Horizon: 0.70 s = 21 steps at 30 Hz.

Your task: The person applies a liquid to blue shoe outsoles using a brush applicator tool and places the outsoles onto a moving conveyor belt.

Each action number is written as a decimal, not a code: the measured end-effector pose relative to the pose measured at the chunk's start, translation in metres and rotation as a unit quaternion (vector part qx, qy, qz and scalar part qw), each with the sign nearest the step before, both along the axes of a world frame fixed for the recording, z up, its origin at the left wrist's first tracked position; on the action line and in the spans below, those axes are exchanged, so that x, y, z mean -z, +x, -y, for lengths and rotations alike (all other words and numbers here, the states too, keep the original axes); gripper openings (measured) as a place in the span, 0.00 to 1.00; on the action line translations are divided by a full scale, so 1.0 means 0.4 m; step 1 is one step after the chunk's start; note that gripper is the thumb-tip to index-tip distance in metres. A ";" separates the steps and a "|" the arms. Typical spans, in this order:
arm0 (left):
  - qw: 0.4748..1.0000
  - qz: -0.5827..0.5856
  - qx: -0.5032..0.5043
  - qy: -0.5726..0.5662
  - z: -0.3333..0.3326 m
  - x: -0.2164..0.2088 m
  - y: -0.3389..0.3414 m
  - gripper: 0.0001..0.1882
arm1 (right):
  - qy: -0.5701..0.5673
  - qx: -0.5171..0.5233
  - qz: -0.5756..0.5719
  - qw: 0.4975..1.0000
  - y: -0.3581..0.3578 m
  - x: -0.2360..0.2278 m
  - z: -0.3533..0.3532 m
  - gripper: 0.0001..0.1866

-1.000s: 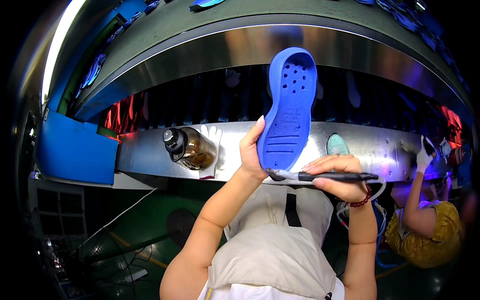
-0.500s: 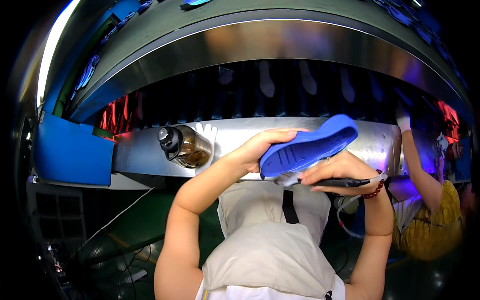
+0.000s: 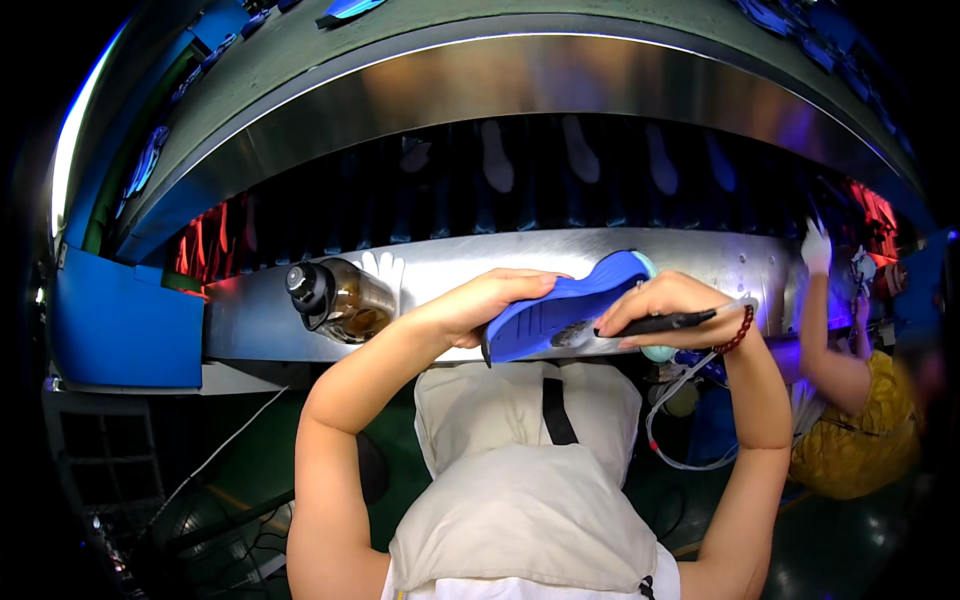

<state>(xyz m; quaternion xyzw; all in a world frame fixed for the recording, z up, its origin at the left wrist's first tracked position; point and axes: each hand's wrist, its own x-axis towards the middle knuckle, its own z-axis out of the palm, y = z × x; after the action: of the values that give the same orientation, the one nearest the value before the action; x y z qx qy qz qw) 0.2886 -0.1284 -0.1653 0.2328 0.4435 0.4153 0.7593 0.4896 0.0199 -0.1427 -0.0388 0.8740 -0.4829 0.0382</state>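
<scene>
My left hand (image 3: 480,305) grips the blue sole (image 3: 565,310) just before the steel ledge (image 3: 250,320); my right hand (image 3: 665,310) pinches a pen (image 3: 655,323) against it. I judge marking underway; next needs a steady tip.

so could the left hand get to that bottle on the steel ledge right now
Probably not without letting go first: the left hand is wrapped around the blue sole. The bottle lies on the ledge just left of that forearm, with nothing between them, so the path itself looks free.
</scene>
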 end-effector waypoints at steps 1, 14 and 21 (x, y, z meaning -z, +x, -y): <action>1.000 0.003 -0.018 -0.002 0.006 0.006 -0.005 0.25 | 0.036 -0.008 0.006 0.999 0.007 0.002 0.001 0.11; 0.944 0.260 -0.200 -0.035 0.011 0.131 0.025 0.27 | -0.201 0.401 -0.128 0.885 -0.015 0.160 -0.029 0.06; 0.964 0.162 -0.207 0.030 -0.001 0.183 -0.018 0.27 | -0.190 0.325 -0.116 0.919 -0.016 0.147 0.110 0.08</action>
<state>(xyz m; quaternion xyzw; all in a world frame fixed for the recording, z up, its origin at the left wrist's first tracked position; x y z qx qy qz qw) 0.2812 -0.1282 -0.2384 0.0885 0.3405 0.6090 0.7109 0.4832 -0.0239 -0.2014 0.1846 0.7286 -0.6179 -0.2308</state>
